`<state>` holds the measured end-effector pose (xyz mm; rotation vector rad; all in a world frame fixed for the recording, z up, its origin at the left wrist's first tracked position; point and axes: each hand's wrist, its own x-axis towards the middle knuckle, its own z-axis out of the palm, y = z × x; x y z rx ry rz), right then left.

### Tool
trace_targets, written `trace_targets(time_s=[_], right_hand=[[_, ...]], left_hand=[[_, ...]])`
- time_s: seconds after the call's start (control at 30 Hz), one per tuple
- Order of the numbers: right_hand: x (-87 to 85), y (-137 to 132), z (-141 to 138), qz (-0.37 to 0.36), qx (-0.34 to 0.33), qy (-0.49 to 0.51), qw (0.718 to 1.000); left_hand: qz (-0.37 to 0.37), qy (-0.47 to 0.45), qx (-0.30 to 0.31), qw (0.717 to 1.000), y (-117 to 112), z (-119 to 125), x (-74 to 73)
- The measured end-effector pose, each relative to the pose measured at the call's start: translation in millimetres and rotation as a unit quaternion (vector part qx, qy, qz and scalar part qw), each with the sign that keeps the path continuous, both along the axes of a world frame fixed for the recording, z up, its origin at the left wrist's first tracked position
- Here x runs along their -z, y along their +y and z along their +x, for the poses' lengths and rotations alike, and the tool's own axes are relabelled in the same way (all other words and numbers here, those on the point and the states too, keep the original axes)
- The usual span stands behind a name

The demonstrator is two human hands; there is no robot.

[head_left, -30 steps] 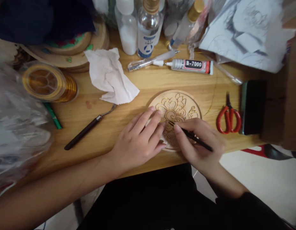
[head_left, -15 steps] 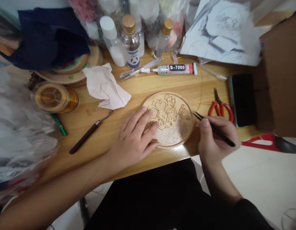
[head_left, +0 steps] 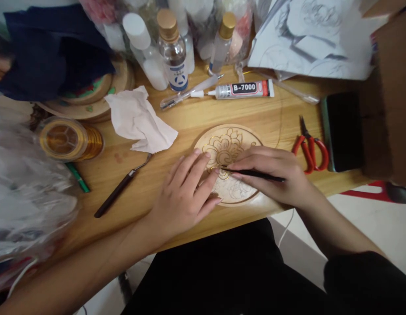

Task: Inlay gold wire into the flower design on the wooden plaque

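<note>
A round wooden plaque [head_left: 203, 142] lies on the table, with a flower outlined in gold wire and pencil lines along its lower part. My left hand [head_left: 186, 192] rests flat over the plaque's left side, fingers spread, the index fingertip beside the flower's lower petals. In my right hand [head_left: 277, 170] are black tweezers [head_left: 258, 175], held between thumb and fingers above the plaque. Their tips reach the lower part of the flower, close to my left index fingertip. Whether anything is between the tips is too small to tell. My right hand hides the plaque's right part.
Red-handled pliers [head_left: 310, 151] and a phone [head_left: 342, 131] lie to the right. Behind are a B-7000 glue tube [head_left: 244, 89], a pen [head_left: 190, 92] and several bottles [head_left: 177, 65]. Leftward are a crumpled tissue [head_left: 140, 118], a dark-handled hooked tool [head_left: 116, 192] and a gold wire spool [head_left: 71, 139].
My right hand has moved left with the tweezers, from beside the plaque's right edge to over the flower. My left hand stays on the plaque. The view has shifted slightly.
</note>
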<state>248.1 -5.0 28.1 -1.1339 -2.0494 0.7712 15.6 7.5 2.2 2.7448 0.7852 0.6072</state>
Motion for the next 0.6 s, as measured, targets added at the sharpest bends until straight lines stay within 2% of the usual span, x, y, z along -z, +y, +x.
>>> trace_targets(time_s=[0.2,0.47,0.6], right_hand=[[1.0,5.8,2.0,-0.036,-0.008,0.004,0.999],[4.1,1.8,1.6,-0.048,0.008,0.018,0.999],[6.1,0.4,1.7,-0.025,0.013,0.007,1.0]], left_hand=[[0.0,0.005,-0.006,1.0,0.4,0.8,-1.4],[0.001,0.016,-0.009,1.0,0.9,1.0,-2.7],[-0.002,0.031,-0.004,1.0,1.0,0.2,-4.1]])
